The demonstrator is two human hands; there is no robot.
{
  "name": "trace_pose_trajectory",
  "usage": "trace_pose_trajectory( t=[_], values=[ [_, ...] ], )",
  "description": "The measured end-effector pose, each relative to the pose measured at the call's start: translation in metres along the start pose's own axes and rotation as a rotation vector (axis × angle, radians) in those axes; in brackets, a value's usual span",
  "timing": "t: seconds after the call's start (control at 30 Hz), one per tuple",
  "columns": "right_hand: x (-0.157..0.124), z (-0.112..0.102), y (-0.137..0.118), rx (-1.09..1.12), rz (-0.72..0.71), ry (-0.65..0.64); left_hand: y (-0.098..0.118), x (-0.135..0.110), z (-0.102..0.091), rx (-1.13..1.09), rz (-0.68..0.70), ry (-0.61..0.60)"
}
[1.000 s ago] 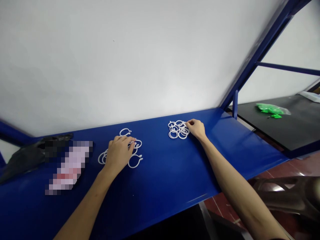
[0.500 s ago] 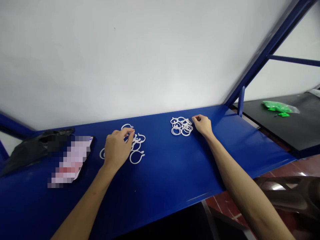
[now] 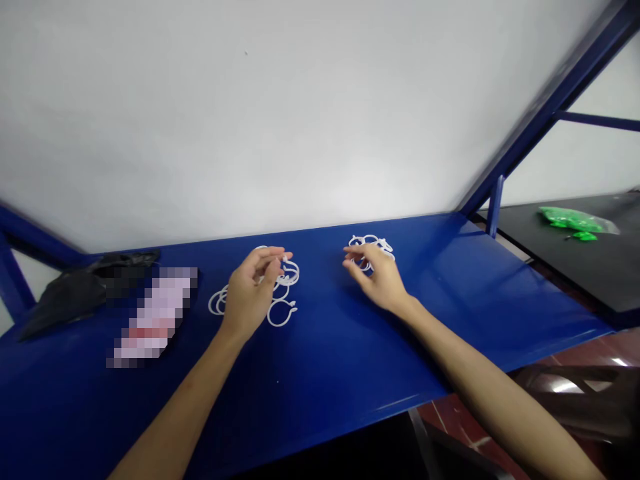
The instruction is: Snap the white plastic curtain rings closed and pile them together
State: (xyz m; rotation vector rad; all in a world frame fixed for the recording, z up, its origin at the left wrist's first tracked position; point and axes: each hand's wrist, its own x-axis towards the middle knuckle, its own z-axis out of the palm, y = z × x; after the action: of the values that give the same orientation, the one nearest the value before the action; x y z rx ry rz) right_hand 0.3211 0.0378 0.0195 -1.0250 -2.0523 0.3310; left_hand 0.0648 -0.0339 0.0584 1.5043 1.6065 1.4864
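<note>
White plastic shower curtain rings lie in two groups on the blue tabletop (image 3: 320, 373). My left hand (image 3: 253, 290) is over the left group, thumb and fingers pinched at a white ring (image 3: 295, 272) that shows beyond the fingertips. Below it lies an unclasped ring (image 3: 281, 313) with knobbed ends and a gap. More rings (image 3: 216, 303) stick out to the left of this hand. My right hand (image 3: 380, 277) hovers in front of the right cluster of rings (image 3: 371, 239), its thumb and fingers apart and nothing visible between them. It hides much of that cluster.
A phone (image 3: 160, 310), blurred by pixels, lies left of my left hand, beside a black plastic bag (image 3: 70, 300). Blue frame bars (image 3: 545, 127) rise at the right. On a black table (image 3: 565, 267) beyond is a bag of green pieces (image 3: 575, 220).
My right hand has moved left from the right edge of its cluster to in front of it, its fingers spreading. My left fingers have shifted and now pinch a ring. The view has shifted slightly.
</note>
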Motion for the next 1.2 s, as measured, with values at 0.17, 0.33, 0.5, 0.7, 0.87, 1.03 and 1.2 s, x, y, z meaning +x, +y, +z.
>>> trace_pose_trajectory(
  t=[0.17, 0.33, 0.5, 0.7, 0.87, 1.03, 1.2],
  values=[
    [-0.014, 0.022, -0.043, 0.259, -0.081, -0.164, 0.0, -0.016, 0.017, -0.162, -0.03, -0.224],
    [-0.018, 0.027, -0.055, 0.345, -0.05, -0.134, -0.007, -0.025, 0.028, -0.205, -0.049, -0.333],
    [-0.017, 0.025, -0.054, 0.331, -0.072, -0.076, -0.014, -0.027, 0.029, -0.108, -0.045, -0.27],
    [-0.023, 0.025, -0.057, 0.308, -0.144, -0.086, -0.012, -0.035, 0.029, 0.143, 0.132, -0.159],
    [-0.028, 0.02, -0.063, 0.217, -0.214, -0.113, -0.01, -0.041, 0.029, 0.221, 0.369, -0.112],
    [-0.033, 0.02, -0.061, 0.085, -0.285, -0.137, -0.014, -0.04, 0.029, 0.24, 0.409, -0.14],
    [-0.024, 0.016, -0.059, 0.008, -0.337, -0.165, -0.013, -0.034, 0.027, 0.314, 0.424, -0.201]
  ],
)
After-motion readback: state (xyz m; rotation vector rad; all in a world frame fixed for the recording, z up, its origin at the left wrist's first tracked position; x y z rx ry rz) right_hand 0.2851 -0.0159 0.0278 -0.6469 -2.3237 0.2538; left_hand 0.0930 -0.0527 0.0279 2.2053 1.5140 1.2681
